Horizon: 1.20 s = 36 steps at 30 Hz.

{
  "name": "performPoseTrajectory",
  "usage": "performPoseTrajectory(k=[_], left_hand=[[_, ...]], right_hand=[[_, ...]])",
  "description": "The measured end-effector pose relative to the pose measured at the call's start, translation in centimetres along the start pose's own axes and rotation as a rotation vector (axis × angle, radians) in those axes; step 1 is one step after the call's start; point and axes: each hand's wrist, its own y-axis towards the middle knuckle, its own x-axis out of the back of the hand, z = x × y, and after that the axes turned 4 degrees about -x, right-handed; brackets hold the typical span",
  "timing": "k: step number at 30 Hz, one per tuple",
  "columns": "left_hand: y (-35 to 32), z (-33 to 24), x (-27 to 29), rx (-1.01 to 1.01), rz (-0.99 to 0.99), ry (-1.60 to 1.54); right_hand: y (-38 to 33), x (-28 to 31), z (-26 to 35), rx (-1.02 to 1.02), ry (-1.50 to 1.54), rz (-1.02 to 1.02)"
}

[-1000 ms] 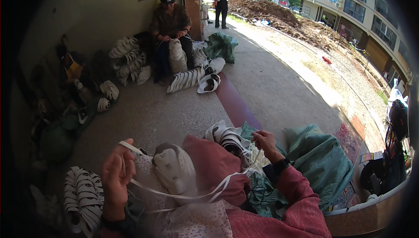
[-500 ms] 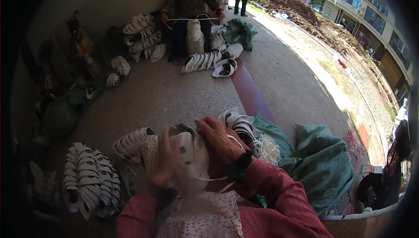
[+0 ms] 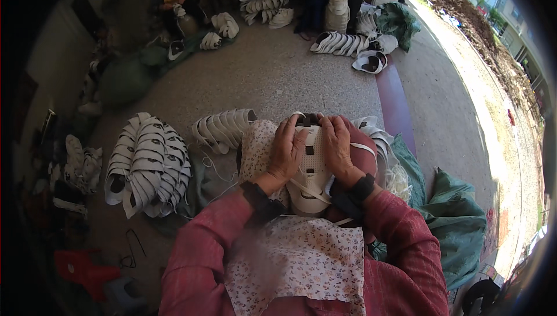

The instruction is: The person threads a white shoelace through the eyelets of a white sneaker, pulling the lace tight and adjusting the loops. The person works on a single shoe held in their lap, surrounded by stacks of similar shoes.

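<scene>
From the head view, looking down at my lap: both hands press on the white shoe upper resting on my knees, at the middle of the picture. My left hand lies flat along its nine o'clock side, fingers wrapped over the top edge; my right hand mirrors it on the three o'clock side. Both are clamped on the upper, fingertips meeting near a small dark piece at its twelve o'clock end. I cannot tell what that piece is.

As I judge it, doing this well means keeping even pressure from both palms so the curved shell does not twist, and holding the white strap that trails toward three o'clock clear of my fingers.

The upper looks like smooth, stiff synthetic sheet, perforated with small holes and a few square slots, domed over my knee. Beneath it lies a soft floral cloth, thin and crumpled, over my red ribbed sleeves.

At nine o'clock a nested stack of white uppers fans out on the rough concrete floor; a smaller row sits at ten o'clock. Green woven sacks slump at four o'clock. Other people sit among more stacks at twelve o'clock.
</scene>
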Motion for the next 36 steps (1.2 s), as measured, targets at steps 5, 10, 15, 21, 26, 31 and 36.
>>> performPoseTrajectory(k=[5,10,15,21,26,31,36], left_hand=[[0.0,-0.7,2.2,0.273,0.145,-0.405],[0.2,-0.9,2.0,0.241,0.226,-0.341],[0.5,-1.4,1.7,0.138,0.307,0.049],[1.8,-2.8,1.4,0.182,0.391,0.272],[1.4,-2.2,1.3,0.119,0.429,0.283],[1.0,-2.2,1.6,0.114,0.444,0.261],[1.3,-2.8,0.5,0.15,0.395,0.297]], right_hand=[[-0.1,0.2,0.2,-0.014,0.013,-0.006],[0.0,0.7,0.1,-0.003,-0.015,-0.011],[-0.3,0.9,-0.3,-0.053,0.162,0.029],[0.1,2.3,-0.2,-0.246,0.633,0.202],[0.0,1.5,-0.3,-0.223,0.585,0.14],[-0.5,0.5,0.0,-0.169,0.422,0.068],[0.2,0.0,-0.3,-0.105,0.293,-0.014]])
